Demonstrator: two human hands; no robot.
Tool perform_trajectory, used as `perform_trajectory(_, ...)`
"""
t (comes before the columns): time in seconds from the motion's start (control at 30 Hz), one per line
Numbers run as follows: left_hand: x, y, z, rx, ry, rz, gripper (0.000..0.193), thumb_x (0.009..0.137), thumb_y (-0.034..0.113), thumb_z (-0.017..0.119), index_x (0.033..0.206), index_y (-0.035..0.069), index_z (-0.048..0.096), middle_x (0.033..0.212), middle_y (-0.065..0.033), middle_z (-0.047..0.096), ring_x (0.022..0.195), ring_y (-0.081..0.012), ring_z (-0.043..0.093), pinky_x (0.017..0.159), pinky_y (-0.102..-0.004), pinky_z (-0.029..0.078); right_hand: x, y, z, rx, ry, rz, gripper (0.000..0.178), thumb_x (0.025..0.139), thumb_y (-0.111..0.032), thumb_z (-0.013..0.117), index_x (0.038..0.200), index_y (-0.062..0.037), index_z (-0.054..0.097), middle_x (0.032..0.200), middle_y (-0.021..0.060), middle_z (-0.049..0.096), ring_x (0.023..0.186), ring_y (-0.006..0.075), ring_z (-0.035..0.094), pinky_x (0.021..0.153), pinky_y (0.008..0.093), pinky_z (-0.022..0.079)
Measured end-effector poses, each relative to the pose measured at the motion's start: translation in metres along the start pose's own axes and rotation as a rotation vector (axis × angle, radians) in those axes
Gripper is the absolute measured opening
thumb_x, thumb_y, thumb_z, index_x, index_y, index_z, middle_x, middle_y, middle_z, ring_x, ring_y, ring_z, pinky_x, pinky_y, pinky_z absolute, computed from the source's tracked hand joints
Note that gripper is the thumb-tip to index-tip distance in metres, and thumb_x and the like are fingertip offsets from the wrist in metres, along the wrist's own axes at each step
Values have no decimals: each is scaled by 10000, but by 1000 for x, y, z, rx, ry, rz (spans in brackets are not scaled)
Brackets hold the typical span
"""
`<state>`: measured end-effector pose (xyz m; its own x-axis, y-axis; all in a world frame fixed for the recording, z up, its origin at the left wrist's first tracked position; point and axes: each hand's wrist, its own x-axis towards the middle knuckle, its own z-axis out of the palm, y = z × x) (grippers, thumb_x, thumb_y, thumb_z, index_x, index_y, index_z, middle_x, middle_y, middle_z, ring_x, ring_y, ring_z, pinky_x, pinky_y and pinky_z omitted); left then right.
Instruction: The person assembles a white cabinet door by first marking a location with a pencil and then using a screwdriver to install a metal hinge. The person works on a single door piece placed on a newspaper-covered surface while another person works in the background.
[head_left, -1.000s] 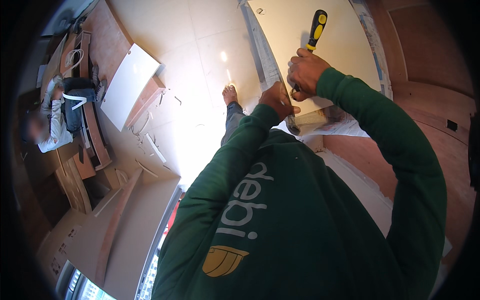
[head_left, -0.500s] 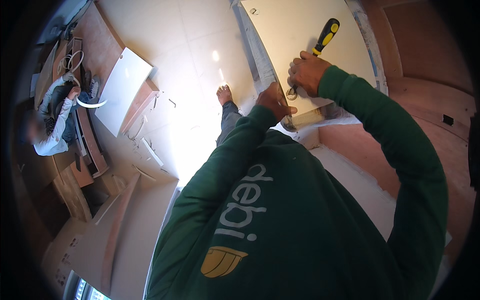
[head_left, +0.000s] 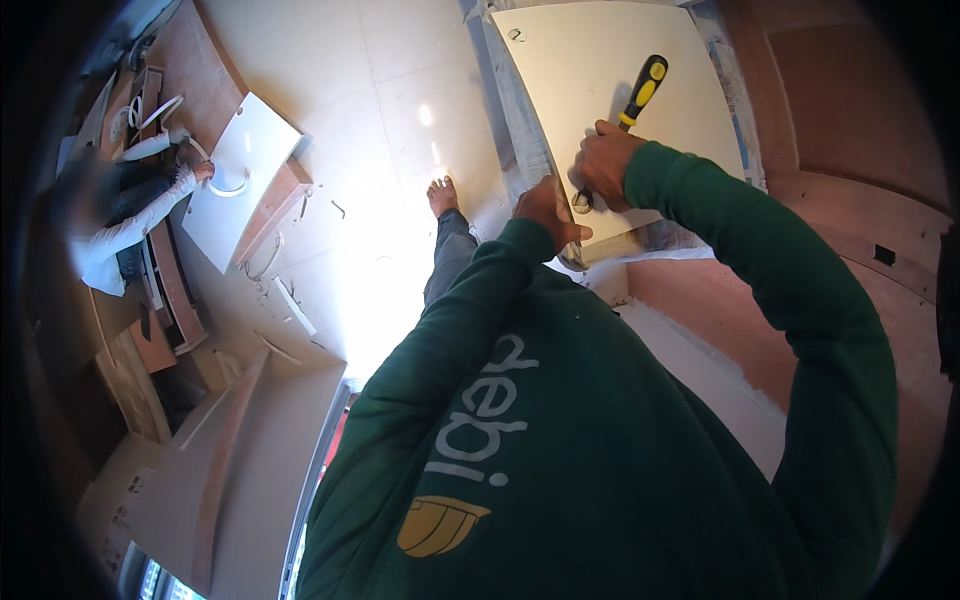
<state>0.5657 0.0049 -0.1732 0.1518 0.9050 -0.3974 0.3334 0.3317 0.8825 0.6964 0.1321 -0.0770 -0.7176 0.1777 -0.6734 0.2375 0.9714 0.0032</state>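
Note:
A pale cabinet-door panel (head_left: pixel 620 50) lies in front of me, with a round hole (head_left: pixel 517 36) near its far left corner and another round hole (head_left: pixel 582 202) near its close left edge. My right hand (head_left: pixel 608 165) is closed round the shaft of a screwdriver with a black and yellow handle (head_left: pixel 645 90). The handle points up and away, while the lower end is at the closer hole; my fingers hide most of the shaft. My left hand (head_left: pixel 550 212) grips the panel's left edge, its thumb on top beside that hole.
Whitish sheeting (head_left: pixel 515 110) lies under the panel. A reddish-brown wooden cabinet (head_left: pixel 850 110) borders the right side. At left, another person (head_left: pixel 110 220) handles a white curved strip (head_left: pixel 228 188) over a white panel (head_left: pixel 240 150). Offcuts (head_left: pixel 295 305) litter the tiled floor.
The view has shifted slightly. My right hand stays on the screwdriver at the hole, and my left hand keeps its hold. The other person's hands and strip have moved right, over the white panel.

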Motion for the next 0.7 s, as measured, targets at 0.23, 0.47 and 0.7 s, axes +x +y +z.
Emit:
perform_trajectory(0.23, -3, 1, 2, -11, 13, 35, 677, 644, 300, 934, 1119, -12, 568, 1012, -206, 696, 968, -349, 686, 882, -411, 537, 0, -9, 7, 74, 165, 21, 310, 778, -415, 768, 772, -105, 770, 825, 66, 732, 926, 225, 647, 956, 356, 398)
perform_trajectory(0.47, -6, -3, 1, -39, -31, -1, 640, 649, 286, 932, 1074, 0, 547, 967, -191, 693, 906, -341, 683, 845, -409, 533, 2, -2, 2, 123, 132, 41, 327, 740, -452, 747, 745, -125, 755, 801, 37, 716, 950, 195, 632, 945, 354, 396)
perform_trajectory(0.7, -9, -12, 6, -79, -3, 22, 632, 658, 289, 925, 1076, 5, 544, 964, -172, 697, 906, -333, 681, 850, -409, 532, 2, 7, 12, 174, 189, 58, 370, 706, -491, 777, 693, -129, 701, 759, 27, 691, 908, 208, 638, 924, 377, 385)
